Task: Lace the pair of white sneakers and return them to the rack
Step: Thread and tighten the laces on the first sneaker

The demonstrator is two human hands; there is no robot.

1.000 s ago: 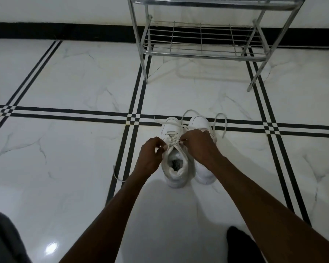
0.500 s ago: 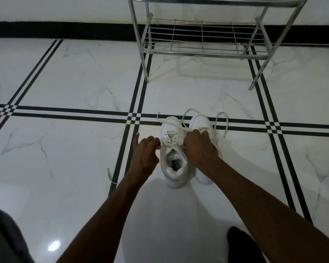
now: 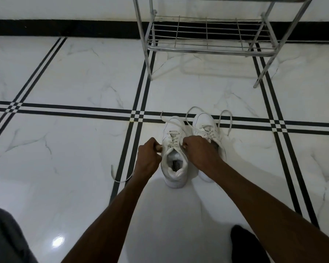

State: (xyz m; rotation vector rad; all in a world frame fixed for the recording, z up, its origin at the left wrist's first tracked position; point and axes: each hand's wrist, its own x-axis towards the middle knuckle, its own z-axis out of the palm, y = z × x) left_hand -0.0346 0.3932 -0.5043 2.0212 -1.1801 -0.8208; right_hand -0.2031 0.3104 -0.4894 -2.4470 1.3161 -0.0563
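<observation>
Two white leather sneakers stand side by side on the glossy white marble floor [image 3: 84, 82] with black inlaid stripes, toes pointing toward the chrome wire shoe rack [image 3: 207, 48], which stands well apart from them, farther from the person. The left white sneaker [image 3: 174, 173] sits with its opening facing the camera, a dark label visible on the insole. The right white sneaker [image 3: 205, 123] is just beside it, its rear half hidden under the right forearm.

The left hand [image 3: 148, 158] is closed in a fist at the near-left side of the left sneaker, fingers pinched around one end of the flat white shoelace [image 3: 174, 142] at the top eyelets. A loose length of that lace trails away from the rack and curls on the floor [image 3: 120, 180] behind the left wrist. The right hand [image 3: 199, 149] is closed over the other side of the same shoe's top eyelets, gripping the lace there. It lies across the right sneaker's collar.

Slack lace loops [image 3: 226, 118] spread over the floor around both toes, on the side facing the rack. The rack's lower wire shelf holds nothing visible.
</observation>
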